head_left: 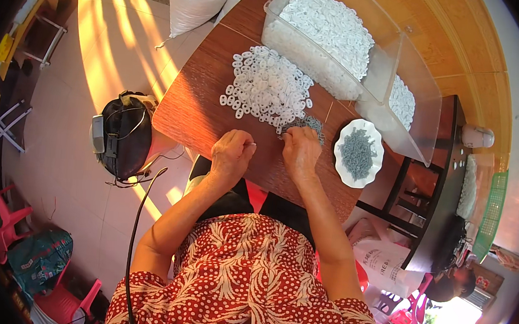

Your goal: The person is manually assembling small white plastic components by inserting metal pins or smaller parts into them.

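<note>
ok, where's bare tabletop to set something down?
Biggest: the table's left end, bordered by its edge, the white pile and the left hand. Smaller: between it and the right hand; between right forearm and fluted dish. Crowded: grey pile at that hand, against the white pile; clear tub beyond.

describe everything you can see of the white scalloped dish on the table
The white scalloped dish is round and shallow with a wavy rim; it looks smooth, ceramic or plastic, I can't tell which. It sits upright on the brown table, near its right edge, to the right of the right hand. A heap of small grey pieces covers its middle, leaving the rim bare. Neither hand touches it.
</note>
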The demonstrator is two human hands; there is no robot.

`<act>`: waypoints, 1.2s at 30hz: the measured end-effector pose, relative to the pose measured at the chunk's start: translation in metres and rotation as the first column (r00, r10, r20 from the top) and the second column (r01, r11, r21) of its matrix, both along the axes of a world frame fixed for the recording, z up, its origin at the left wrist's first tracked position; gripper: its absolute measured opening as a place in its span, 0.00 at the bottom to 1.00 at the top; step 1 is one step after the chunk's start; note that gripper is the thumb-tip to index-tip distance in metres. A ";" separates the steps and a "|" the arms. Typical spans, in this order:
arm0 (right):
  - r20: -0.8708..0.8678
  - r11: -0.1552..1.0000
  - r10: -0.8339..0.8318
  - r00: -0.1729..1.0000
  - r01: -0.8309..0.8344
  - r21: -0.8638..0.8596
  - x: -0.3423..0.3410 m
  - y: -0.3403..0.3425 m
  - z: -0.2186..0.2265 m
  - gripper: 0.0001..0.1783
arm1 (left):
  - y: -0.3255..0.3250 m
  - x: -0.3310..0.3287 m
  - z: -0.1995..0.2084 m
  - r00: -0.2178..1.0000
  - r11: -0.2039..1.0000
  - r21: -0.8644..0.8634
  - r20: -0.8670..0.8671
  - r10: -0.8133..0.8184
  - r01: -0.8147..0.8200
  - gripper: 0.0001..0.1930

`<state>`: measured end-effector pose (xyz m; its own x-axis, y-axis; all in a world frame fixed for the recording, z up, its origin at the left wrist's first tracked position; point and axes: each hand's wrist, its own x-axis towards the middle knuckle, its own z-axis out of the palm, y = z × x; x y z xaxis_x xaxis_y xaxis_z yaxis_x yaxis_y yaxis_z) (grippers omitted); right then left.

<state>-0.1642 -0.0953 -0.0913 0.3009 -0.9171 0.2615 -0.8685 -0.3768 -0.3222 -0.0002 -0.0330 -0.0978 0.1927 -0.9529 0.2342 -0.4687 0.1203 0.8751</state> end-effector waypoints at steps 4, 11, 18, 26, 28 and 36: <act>0.102 0.998 -0.035 0.994 0.040 -0.043 -0.004 0.010 0.012 0.05 | -0.002 -0.001 -0.001 0.995 0.999 -0.032 0.104 0.004 -0.001 0.06; 0.180 0.980 0.195 0.964 -0.186 -0.066 0.007 0.044 0.022 0.13 | -0.007 -0.016 -0.003 0.964 0.990 0.133 -0.265 -0.019 0.056 0.06; 0.391 0.990 -0.090 0.916 0.040 0.134 -0.013 0.040 0.026 0.09 | 0.006 0.001 0.023 0.876 0.986 0.066 -0.472 -0.105 0.154 0.08; 0.299 0.999 -0.018 0.954 0.031 -0.039 -0.024 0.038 0.020 0.09 | 0.035 0.067 0.094 0.643 0.950 0.123 -0.760 -0.095 0.286 0.06; 0.279 0.996 0.011 0.960 0.013 -0.083 -0.018 0.029 0.013 0.09 | 0.044 0.073 0.095 0.536 0.948 0.137 -0.843 -0.040 0.286 0.05; 0.091 0.989 0.088 0.992 -0.076 -0.124 -0.009 0.005 -0.005 0.06 | 0.054 0.122 0.094 -0.246 0.903 -0.405 -0.898 -0.364 0.142 0.09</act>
